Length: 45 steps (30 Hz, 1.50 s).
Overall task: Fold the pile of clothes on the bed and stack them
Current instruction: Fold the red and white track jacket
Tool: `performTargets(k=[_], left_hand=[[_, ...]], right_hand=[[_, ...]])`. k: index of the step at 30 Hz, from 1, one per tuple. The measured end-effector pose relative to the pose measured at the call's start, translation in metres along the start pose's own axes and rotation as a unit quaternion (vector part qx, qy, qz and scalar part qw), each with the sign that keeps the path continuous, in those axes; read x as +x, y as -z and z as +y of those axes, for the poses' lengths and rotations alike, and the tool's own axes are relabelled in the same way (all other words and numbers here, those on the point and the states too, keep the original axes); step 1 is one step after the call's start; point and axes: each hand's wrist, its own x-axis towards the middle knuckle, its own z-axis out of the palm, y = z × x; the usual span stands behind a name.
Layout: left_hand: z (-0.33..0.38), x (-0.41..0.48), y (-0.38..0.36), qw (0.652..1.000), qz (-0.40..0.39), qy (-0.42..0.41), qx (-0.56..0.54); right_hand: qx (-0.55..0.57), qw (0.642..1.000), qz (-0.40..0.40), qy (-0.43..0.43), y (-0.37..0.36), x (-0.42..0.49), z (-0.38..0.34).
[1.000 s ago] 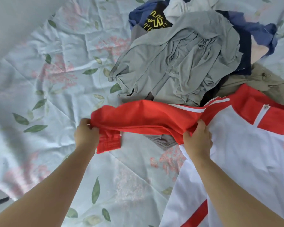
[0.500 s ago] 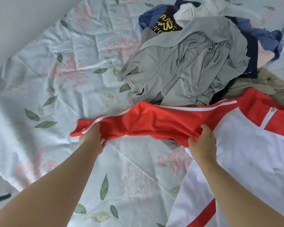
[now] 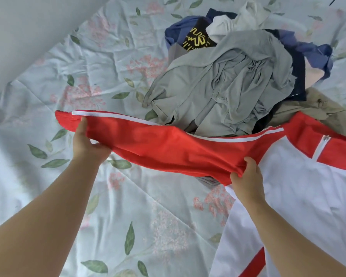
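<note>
**As Two Hands Hold Out a Red Sleeve, a Pile Sits Behind**

While the head camera looks down at the sheet (image 3: 112,206), the left hand (image 3: 86,142) is at about 9 o'clock. It pinches the cuff end of the red sleeve (image 3: 168,148), thumb on top and fingers under. The right hand (image 3: 246,176), at about 4 o'clock, has its fingers curled into the other end of the sleeve, where it meets the white jacket (image 3: 308,196). Both hands are closed on the sleeve, and it is stretched between them across the middle. A thin white stripe (image 3: 112,115) runs along its top edge. The jacket lies on the sheet from 3 to 5 o'clock, with a small zip (image 3: 321,145) at 3 o'clock.

The pile of clothes (image 3: 228,86) sits at 1 o'clock, just behind the sleeve. A big grey piece (image 3: 218,96) is on top. A black cloth (image 3: 198,39) with yellow marks, a white cloth (image 3: 238,23) and a blue cloth (image 3: 312,52) poke out from 12 to 2 o'clock. A tan cloth (image 3: 318,108) lies at 2 o'clock. The sheet has green leaves and pink flowers.
</note>
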Motion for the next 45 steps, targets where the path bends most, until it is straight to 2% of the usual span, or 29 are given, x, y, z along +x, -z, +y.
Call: performTargets(k=[2,4,6,7,11,13,16,19,20,22,24,25,27,29,31,32,34,36,38,40,42,45], left_hand=[[0.006,-0.007,0.000,0.998,-0.007,0.038,-0.055],[0.006,-0.012,-0.001,0.997,-0.006,0.046,-0.061],[0.001,-0.013,0.000,0.999,0.040,0.011,0.025],[-0.002,-0.013,-0.003,0.998,0.060,-0.016,0.024],[-0.022,-0.036,-0.023,0.979,0.010,-0.151,0.136],[-0.043,-0.058,-0.036,0.953,-0.041,-0.216,0.207],[-0.102,-0.097,-0.047,0.851,-0.192,-0.345,0.346],[-0.173,-0.141,-0.053,0.726,-0.328,-0.381,0.468],[-0.198,-0.156,-0.053,0.679,-0.366,-0.376,0.513],[-0.250,-0.187,-0.051,0.584,-0.434,-0.356,0.586],[-0.305,-0.215,-0.046,0.505,-0.483,-0.352,0.623],[-0.331,-0.229,-0.042,0.472,-0.503,-0.347,0.635],[-0.382,-0.256,-0.034,0.431,-0.540,-0.324,0.646],[-0.430,-0.277,-0.024,0.402,-0.560,-0.279,0.668],[-0.472,-0.288,-0.011,0.367,-0.570,-0.218,0.702],[-0.489,-0.290,-0.003,0.358,-0.569,-0.189,0.716],[-0.507,-0.287,0.013,0.375,-0.539,-0.165,0.736],[-0.510,-0.278,0.023,0.395,-0.494,-0.184,0.753],[-0.505,-0.267,0.029,0.396,-0.464,-0.205,0.766],[-0.498,-0.256,0.028,0.415,-0.426,-0.226,0.771],[-0.490,-0.247,0.026,0.441,-0.380,-0.249,0.774],[-0.474,-0.233,0.023,0.453,-0.332,-0.272,0.781]], right_hand=[[0.009,1.000,-0.003,-0.003,0.001,-0.003,-0.002],[0.012,1.000,-0.008,-0.002,0.003,-0.007,-0.004],[0.015,1.000,-0.013,-0.001,0.006,-0.009,-0.002],[0.018,1.000,-0.013,-0.002,0.009,-0.010,-0.001],[0.041,0.999,-0.001,-0.015,0.025,-0.016,0.012],[0.062,0.998,0.007,-0.032,0.035,-0.018,0.020],[0.125,0.989,0.032,-0.071,0.053,-0.022,0.036],[0.233,0.966,0.062,-0.096,0.081,-0.024,0.055],[0.309,0.943,0.059,-0.109,0.094,-0.024,0.062],[0.468,0.873,0.032,-0.135,0.124,-0.025,0.078],[0.561,0.813,0.023,-0.154,0.156,-0.026,0.106],[0.589,0.791,0.029,-0.164,0.171,-0.026,0.125],[0.624,0.758,0.050,-0.181,0.199,-0.029,0.168],[0.633,0.743,0.066,-0.207,0.219,-0.036,0.213],[0.614,0.746,0.071,-0.246,0.232,-0.041,0.254],[0.593,0.756,0.073,-0.268,0.234,-0.042,0.273],[0.558,0.770,0.068,-0.300,0.234,-0.038,0.299],[0.547,0.772,0.047,-0.319,0.226,-0.028,0.312],[0.536,0.779,0.016,-0.325,0.214,-0.015,0.312],[0.504,0.804,-0.017,-0.314,0.201,-0.001,0.306],[0.452,0.845,-0.040,-0.285,0.191,0.011,0.300],[0.384,0.895,-0.049,-0.224,0.184,0.023,0.290]])
